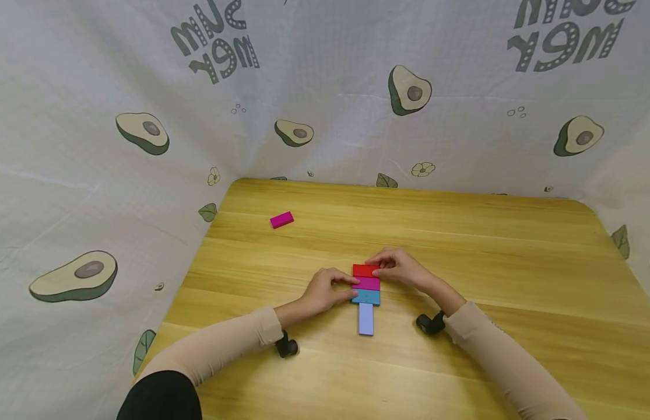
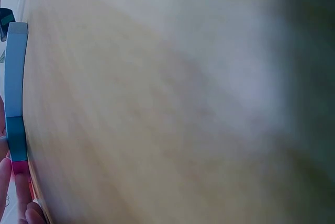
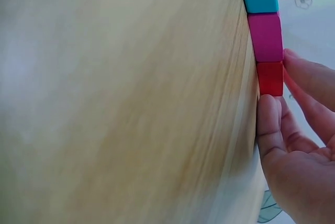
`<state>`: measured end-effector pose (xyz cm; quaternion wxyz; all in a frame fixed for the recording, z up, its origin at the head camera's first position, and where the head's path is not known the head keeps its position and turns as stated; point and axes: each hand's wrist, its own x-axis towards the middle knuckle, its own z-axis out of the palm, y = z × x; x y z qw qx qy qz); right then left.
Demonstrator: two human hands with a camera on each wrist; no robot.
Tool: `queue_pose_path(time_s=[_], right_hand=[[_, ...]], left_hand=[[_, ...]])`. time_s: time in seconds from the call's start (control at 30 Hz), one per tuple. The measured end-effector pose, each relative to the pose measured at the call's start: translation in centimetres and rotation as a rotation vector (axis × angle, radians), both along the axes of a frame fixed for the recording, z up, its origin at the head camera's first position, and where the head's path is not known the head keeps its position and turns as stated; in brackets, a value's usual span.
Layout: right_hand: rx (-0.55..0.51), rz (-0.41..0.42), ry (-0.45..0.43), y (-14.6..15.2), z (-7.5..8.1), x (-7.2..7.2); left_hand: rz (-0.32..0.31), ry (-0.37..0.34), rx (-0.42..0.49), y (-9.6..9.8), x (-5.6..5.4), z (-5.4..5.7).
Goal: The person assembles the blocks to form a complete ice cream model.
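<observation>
Four flat blocks lie in a column on the table in the head view: a red block (image 1: pixel 362 270) farthest, a magenta block (image 1: pixel 368 283) and a blue block (image 1: pixel 368 298) against one another, and a lavender block (image 1: pixel 366 319) set lengthwise at the near end. My left hand (image 1: pixel 322 290) comes in from the left; its index fingertip rests on the magenta block and its thumb on the blue one. With thumb and index finger, my right hand (image 1: pixel 402 269) pinches the red block from its far edge and right end. In the right wrist view, fingers (image 3: pixel 269 119) touch the red block's end.
Another magenta block (image 1: pixel 281 220) lies apart, toward the back left of the wooden table (image 1: pixel 477 245). A white curtain (image 1: pixel 335 76) with avocado prints hangs behind the table's far edge and along its left side. Black wrist cameras (image 1: pixel 431 322) sit below both wrists.
</observation>
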<state>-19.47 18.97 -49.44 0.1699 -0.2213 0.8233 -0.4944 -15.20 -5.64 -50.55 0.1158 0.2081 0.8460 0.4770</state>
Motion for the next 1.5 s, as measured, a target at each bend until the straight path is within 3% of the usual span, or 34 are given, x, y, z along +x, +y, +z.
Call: queue_pose_path(time_s=[0.13,0.43,0.93,1.23,1.5], right_hand=[[-0.008,-0.02,-0.021,0.1,0.1,0.2],[-0.038,-0.099,-0.052,0.3,-0.4,0.5],[-0.105,-0.173,-0.052,0.9,-0.7,2.1],[-0.104,-0.197,-0.02,0.3,-1.0,2.7],[-0.068,-0.187,-0.015,0.0,-1.0,2.8]], left_hand=[[-0.002,0.004,-0.007,0.1,-0.1,-0.1],[0.004,-0.062,0.018,0.1,-0.2,0.3],[-0.003,-0.119,0.034,-0.3,-0.5,0.4],[-0.031,-0.164,0.042,-0.5,-1.4,0.7],[0.006,-0.096,0.022,-1.9,-3.1,1.7]])
